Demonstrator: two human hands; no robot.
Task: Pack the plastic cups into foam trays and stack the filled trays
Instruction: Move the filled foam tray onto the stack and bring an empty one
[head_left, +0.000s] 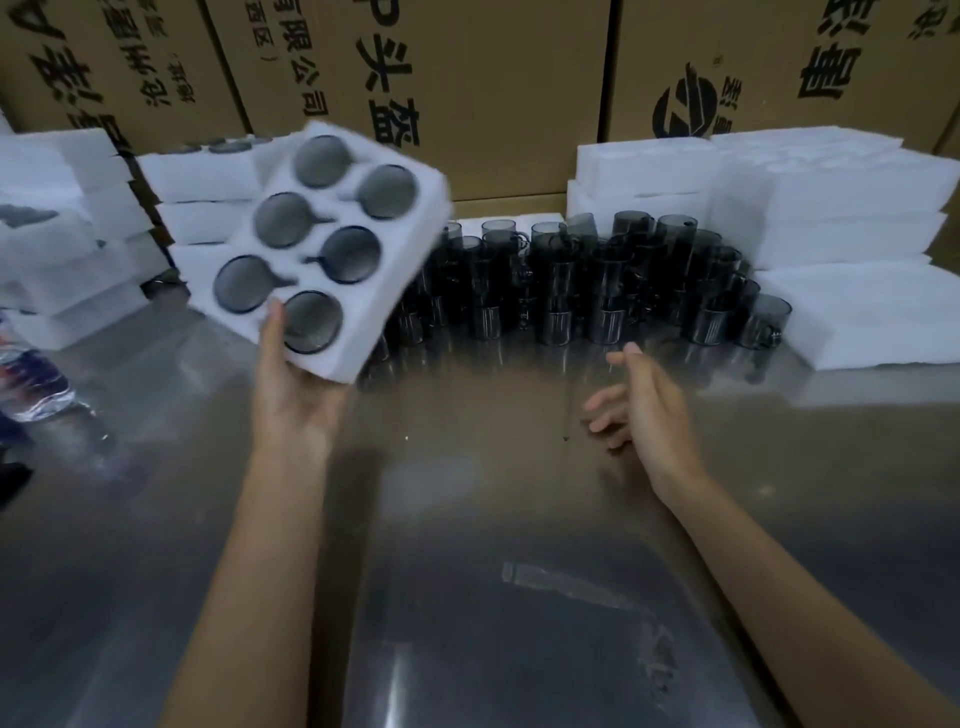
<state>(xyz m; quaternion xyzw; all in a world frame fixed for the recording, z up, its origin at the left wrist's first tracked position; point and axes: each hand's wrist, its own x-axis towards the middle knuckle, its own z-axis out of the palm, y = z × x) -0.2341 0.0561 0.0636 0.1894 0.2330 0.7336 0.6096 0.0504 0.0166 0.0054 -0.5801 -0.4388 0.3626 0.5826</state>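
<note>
A filled foam tray, all six pockets holding cups, is gripped by the left hand at ten o'clock, off the table. The right hand hangs relaxed, empty. Stacking is judged underway; a level set-down on the filled stack at ten o'clock is needed.

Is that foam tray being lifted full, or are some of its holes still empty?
Full. The foam tray held up in the left hand has six round pockets, and each shows a dark cup inside.

Packing warehouse: printed cartons wall in stacked foam trays.
</note>
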